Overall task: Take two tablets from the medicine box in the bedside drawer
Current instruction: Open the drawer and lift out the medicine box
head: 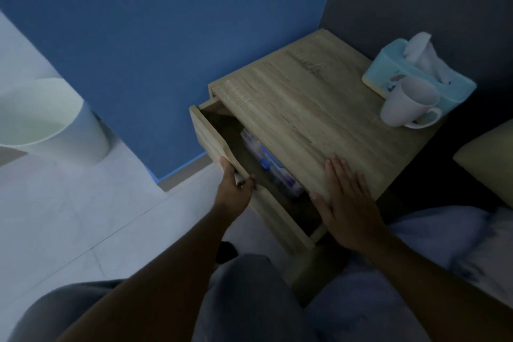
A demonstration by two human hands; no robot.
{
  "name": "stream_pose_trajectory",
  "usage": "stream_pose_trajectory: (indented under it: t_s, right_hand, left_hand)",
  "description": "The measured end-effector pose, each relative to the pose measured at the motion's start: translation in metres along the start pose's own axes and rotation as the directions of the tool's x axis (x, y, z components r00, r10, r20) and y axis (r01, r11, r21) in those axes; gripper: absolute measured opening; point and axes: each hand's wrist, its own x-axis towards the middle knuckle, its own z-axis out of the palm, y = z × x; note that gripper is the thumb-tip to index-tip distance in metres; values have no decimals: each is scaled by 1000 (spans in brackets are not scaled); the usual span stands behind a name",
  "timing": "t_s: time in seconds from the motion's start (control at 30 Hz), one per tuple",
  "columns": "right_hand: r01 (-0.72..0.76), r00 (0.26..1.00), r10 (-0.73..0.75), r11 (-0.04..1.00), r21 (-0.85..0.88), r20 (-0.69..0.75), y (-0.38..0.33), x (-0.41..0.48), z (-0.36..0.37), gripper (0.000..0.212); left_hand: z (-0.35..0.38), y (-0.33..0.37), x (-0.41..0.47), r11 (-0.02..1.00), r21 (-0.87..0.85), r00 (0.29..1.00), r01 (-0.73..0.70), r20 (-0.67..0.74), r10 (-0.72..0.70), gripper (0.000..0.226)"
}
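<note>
A light wooden bedside table [319, 108] stands in the corner, its top drawer [211, 136] pulled partly out toward the left. Inside the gap lies a white and blue medicine box [270, 166], partly hidden under the tabletop. My left hand [236, 189] is closed on the drawer's front panel near its lower end. My right hand [347, 203] rests flat with fingers spread on the near edge of the tabletop, holding nothing.
A white mug [408, 105] and a pale blue tissue box [416, 75] stand at the tabletop's far right corner. A white bin [47, 119] sits on the tiled floor at left. Bedding [458, 236] and a pillow [491, 158] lie at right. My knees are below.
</note>
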Motion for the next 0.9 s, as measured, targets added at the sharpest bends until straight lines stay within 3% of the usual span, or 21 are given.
stream_pose_trajectory:
  t_s: [0.37,0.7,0.8,0.9]
  right_hand:
    - [-25,999,24,999,26,47,1,2,-2,85]
    - [-115,958,116,993,-18,263,-9,6,-13,81]
    - [-127,987,120,990,64,105,-35,-6,-18,70]
    - [168,980,-156,981,97,-123,-67,-29,-20,55]
  left_hand:
    - [-55,-27,-50,996,81,997,47,-63,-42,83]
    - [-85,-40,-81,987,144,993,73,-108,-57,83]
    - [-89,-38,-86,981,171,990,88,-123,-68,82]
    - [-89,-28,-91,982,182,988,54,-154,-26,91]
